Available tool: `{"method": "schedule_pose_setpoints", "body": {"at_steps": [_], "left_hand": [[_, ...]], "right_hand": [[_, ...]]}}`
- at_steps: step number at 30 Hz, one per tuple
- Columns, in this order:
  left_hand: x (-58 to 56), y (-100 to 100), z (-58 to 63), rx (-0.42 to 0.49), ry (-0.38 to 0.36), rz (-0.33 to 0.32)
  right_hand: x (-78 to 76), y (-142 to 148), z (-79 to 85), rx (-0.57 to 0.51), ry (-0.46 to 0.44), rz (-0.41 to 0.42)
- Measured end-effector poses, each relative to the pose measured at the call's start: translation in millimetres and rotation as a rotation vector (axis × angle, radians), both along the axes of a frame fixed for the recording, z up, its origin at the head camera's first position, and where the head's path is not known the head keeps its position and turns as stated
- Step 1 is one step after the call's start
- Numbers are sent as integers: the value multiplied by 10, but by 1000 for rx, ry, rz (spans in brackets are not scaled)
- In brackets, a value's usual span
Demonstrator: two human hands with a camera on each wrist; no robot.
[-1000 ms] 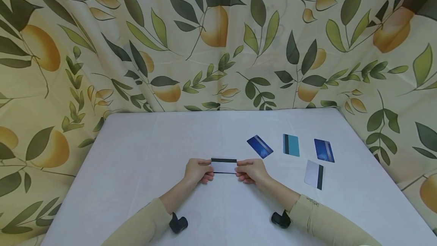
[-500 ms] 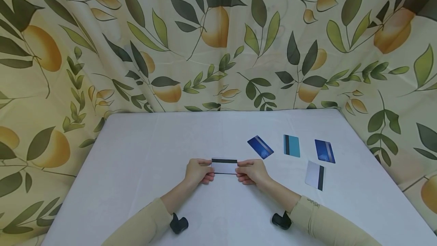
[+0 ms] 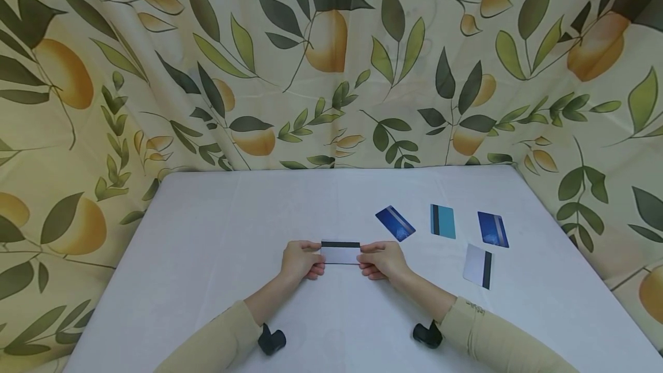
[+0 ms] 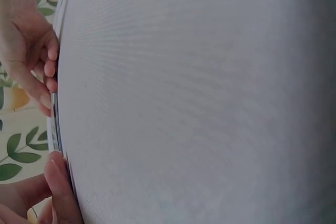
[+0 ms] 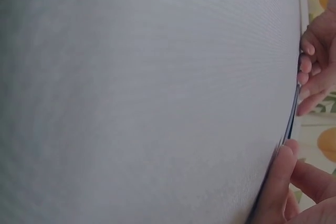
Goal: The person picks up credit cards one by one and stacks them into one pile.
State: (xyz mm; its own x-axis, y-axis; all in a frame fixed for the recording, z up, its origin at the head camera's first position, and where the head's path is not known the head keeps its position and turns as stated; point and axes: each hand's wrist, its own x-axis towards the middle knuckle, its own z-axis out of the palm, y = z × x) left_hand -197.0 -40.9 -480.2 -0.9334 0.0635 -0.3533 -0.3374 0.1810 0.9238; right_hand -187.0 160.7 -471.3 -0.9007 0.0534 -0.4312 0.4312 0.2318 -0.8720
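Both hands share a white card with a black magnetic stripe (image 3: pixel 340 253), held lengthwise at the middle of the table with the stripe along its far edge. My left hand (image 3: pixel 300 258) pinches the left short end between thumb and fingers. At the opposite end, my right hand (image 3: pixel 383 259) grips it the same way. From the left wrist, the card (image 4: pixel 56 121) appears edge-on as a thin strip between the left fingers (image 4: pixel 59 182) and the right hand. In the right wrist view the right fingers (image 5: pixel 281 174) sit at the near end, close over the white cloth.
Right of the hands lie a tilted blue card (image 3: pixel 395 223), a teal card with a dark stripe (image 3: pixel 442 221), another blue card (image 3: pixel 493 229) and a pale card with a black stripe (image 3: pixel 477 266). A white cloth covers the table (image 3: pixel 233 206); a patterned curtain (image 3: pixel 331 96) hangs behind.
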Motion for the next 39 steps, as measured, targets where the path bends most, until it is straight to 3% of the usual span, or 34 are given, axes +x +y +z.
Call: {"method": "schedule_pose_setpoints", "body": {"at_steps": [20,28,34,39], "left_hand": [[-12,16,-4,1,2,12],[-33,-2,-31,14,12,44],[-63,2,30,36,0,80],[-66,85,137,50,-5,59]], "right_hand": [[-10,5,-29,9,12,-21],[-15,25,33,-16,-7,-21],[-46,107,153,31,3,6],[-129,260,246,30,-24,36]]}}
